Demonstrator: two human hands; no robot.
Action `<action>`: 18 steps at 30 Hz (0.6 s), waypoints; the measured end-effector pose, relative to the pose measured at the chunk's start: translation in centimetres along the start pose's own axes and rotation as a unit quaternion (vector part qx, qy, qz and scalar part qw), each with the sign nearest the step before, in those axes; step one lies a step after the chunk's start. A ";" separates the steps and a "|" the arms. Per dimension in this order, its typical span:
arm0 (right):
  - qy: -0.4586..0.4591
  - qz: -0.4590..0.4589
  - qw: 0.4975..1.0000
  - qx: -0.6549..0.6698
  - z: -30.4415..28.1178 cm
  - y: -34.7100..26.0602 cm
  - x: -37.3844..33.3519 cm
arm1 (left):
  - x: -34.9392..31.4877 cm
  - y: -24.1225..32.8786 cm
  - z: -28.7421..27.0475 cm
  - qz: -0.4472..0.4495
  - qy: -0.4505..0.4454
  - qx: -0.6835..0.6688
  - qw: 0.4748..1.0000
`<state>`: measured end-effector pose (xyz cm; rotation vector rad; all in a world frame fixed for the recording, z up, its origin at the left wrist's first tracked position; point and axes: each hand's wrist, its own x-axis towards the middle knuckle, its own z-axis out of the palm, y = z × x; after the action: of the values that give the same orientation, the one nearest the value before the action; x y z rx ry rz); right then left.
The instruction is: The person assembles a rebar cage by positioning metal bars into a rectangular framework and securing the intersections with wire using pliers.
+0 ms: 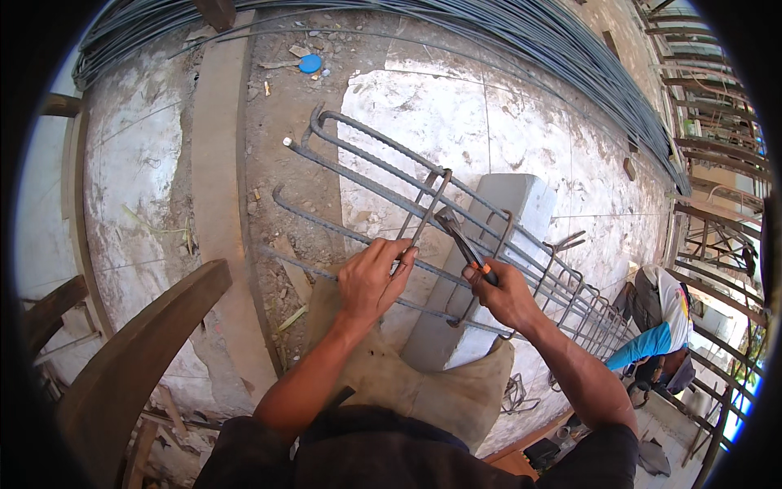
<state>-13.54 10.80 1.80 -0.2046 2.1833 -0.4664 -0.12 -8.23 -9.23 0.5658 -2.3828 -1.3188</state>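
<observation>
A long cage of ribbed steel bars (362, 187) runs from the middle of the view toward the far right, several square stirrups round it. My left hand (375, 277) is closed at the lower end of the nearest stirrup (432, 204), its fingers curled round the thin steel; they partly hide the grip. In my right hand (505, 295) is a pair of pincers (463, 243) with orange and black handles. The pincers' head lies against that stirrup's side, near an upper bar. Whether the jaws bite on anything is too small to tell.
A pale block (521, 204) stands under the cage. Long loose rebars (521, 41) lie in a bundle along the far side. On the left are a wooden plank (218, 163) and a curved timber (147, 350). Another person (652, 342) bends by the cage's far end.
</observation>
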 end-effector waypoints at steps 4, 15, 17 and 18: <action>0.087 -0.015 0.990 0.110 -1.7 0.7 1.4 | -0.1 -0.1 -0.1 -0.009 0.001 -0.004 1.000; 0.232 -0.071 0.933 0.266 0.4 -4.3 8.9 | 14.6 4.1 -0.3 0.067 -0.058 0.016 0.996; 0.253 -0.061 0.901 0.348 1.4 -4.4 7.8 | 16.9 1.2 1.3 0.187 -0.189 0.075 0.961; 0.255 -0.057 0.899 0.350 1.9 -3.8 6.8 | 17.6 1.5 1.1 0.188 -0.194 0.073 0.960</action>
<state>-16.26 4.74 -2.71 0.2148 2.3363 -1.4690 -15.93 -15.60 -6.48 -0.1318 -2.7363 -1.1686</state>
